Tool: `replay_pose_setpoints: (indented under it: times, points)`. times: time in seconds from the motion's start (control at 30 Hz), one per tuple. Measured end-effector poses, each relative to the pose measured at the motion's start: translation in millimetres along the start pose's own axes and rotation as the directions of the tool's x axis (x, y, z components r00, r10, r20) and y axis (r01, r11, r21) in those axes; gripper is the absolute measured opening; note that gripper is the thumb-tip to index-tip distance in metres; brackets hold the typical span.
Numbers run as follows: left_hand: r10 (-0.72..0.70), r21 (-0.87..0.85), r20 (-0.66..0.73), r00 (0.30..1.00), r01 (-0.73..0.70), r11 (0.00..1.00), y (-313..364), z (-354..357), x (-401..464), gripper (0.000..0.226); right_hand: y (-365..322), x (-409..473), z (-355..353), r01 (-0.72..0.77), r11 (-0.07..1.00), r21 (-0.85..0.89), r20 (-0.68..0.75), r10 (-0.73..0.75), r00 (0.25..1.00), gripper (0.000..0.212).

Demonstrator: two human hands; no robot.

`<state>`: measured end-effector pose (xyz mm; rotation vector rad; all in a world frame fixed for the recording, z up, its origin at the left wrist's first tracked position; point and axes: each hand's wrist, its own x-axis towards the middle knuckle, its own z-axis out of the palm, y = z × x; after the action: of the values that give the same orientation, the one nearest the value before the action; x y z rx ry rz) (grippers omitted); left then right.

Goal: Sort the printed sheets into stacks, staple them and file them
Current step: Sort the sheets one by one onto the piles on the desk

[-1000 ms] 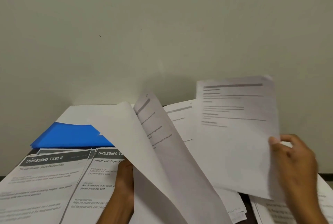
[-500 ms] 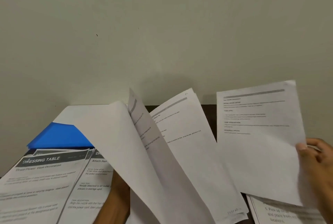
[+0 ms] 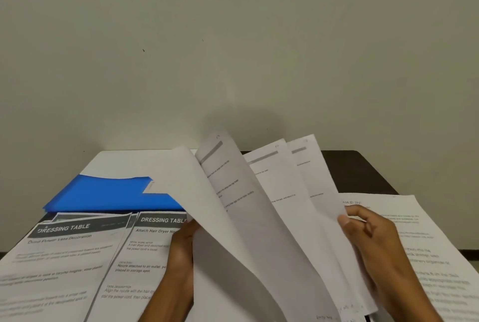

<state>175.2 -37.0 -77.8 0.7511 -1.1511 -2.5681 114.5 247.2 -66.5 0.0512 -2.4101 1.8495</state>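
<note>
The single sheet formerly lifted by the right hand (image 3: 373, 241) now lies against the fanned printed sheets (image 3: 285, 218), thumb pinching their right edge. Left hand (image 3: 181, 251) grips the curled white pages mid-table (image 3: 363, 168)

White sheets (image 3: 272, 218) w/ grey header bars; blue folder (image 3: 108, 193); dark-banner sheets (image 3: 64, 249); dark brown table (image 3: 360, 168).

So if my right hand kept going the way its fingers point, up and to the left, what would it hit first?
Your right hand already pinches the edge of the fanned sheets, so going on that way it would probably push into those raised pages first. Depth beyond them is unclear.
</note>
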Motion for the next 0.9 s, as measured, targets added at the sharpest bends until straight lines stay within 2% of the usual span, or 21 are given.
replay_pose_setpoints:
  times: [0.03, 0.1, 0.23, 0.3, 0.37, 0.4, 0.5, 0.57, 0.6, 0.7, 0.77, 0.8, 0.83, 0.87, 0.9]
  points:
    - [-0.027, -0.062, 0.074, 0.997, 0.032, 0.998, 3, 5, -6, 0.061, 0, -1, 5, 0.001, 1.000, 0.004, 0.014, -0.001, 1.000, 0.017]
    - [-0.040, -0.053, 0.122, 0.992, 0.047, 0.997, 11, 12, -16, 0.049, -1, -4, 16, 0.014, 1.000, -0.024, 0.059, -0.013, 0.998, 0.017]
    - [-0.090, -0.031, 0.123, 0.988, 0.094, 0.995, 7, 6, -11, 0.037, -4, -8, 31, 0.055, 0.996, -0.067, 0.154, -0.044, 0.987, 0.020]
    - [-0.085, -0.029, 0.107, 0.991, 0.089, 0.996, 7, 4, -11, 0.026, -1, -8, 33, 0.094, 0.991, -0.092, 0.142, -0.080, 0.987, 0.031]
    - [-0.080, -0.028, 0.103, 0.991, 0.083, 0.996, 8, 4, -13, 0.015, -4, -9, 33, 0.138, 0.982, -0.127, 0.072, -0.130, 0.989, 0.043]
    - [-0.078, -0.032, 0.093, 0.993, 0.081, 0.996, 6, 1, -9, 0.020, -5, -9, 32, 0.155, 0.976, -0.155, 0.055, -0.148, 0.987, 0.042]
    - [-0.095, 0.001, 0.067, 0.993, 0.095, 0.995, 5, 1, -8, 0.049, -4, -8, 36, 0.182, 0.939, -0.291, 0.086, -0.164, 0.983, 0.013]
    - [-0.139, 0.004, 0.066, 0.988, 0.139, 0.990, 6, 2, -7, 0.060, 2, -7, 36, 0.202, 0.927, -0.316, 0.058, -0.194, 0.979, 0.024]
    - [-0.155, -0.014, 0.070, 0.985, 0.157, 0.988, 6, 3, -9, 0.057, 2, -7, 35, 0.203, 0.928, -0.313, 0.035, -0.203, 0.979, 0.027]
    - [-0.126, -0.013, 0.042, 0.991, 0.126, 0.992, 8, -3, -5, 0.015, 0, -7, 34, 0.197, 0.944, -0.263, -0.037, -0.214, 0.976, 0.026]
    - [-0.091, -0.012, 0.029, 0.995, 0.092, 0.996, 8, -1, -5, 0.031, -1, -5, 32, 0.178, 0.950, -0.256, -0.070, -0.202, 0.977, 0.018]
    - [-0.085, -0.019, 0.033, 0.996, 0.085, 0.996, 9, -1, -6, 0.018, -4, -5, 30, 0.175, 0.949, -0.263, -0.080, -0.203, 0.976, 0.011]
    - [-0.062, 0.024, 0.042, 0.997, 0.061, 0.998, 8, 0, -6, 0.028, -4, -4, 26, 0.179, 0.946, -0.272, -0.095, -0.212, 0.973, 0.006]
    - [-0.071, 0.027, 0.045, 0.996, 0.070, 0.997, 6, -3, -2, 0.049, -8, -4, 20, 0.154, 0.953, -0.260, -0.126, -0.191, 0.973, 0.008]
    - [-0.059, 0.012, 0.046, 0.997, 0.059, 0.998, 10, 2, -9, 0.058, -7, 1, 11, 0.144, 0.961, -0.238, -0.188, -0.191, 0.963, 0.010]
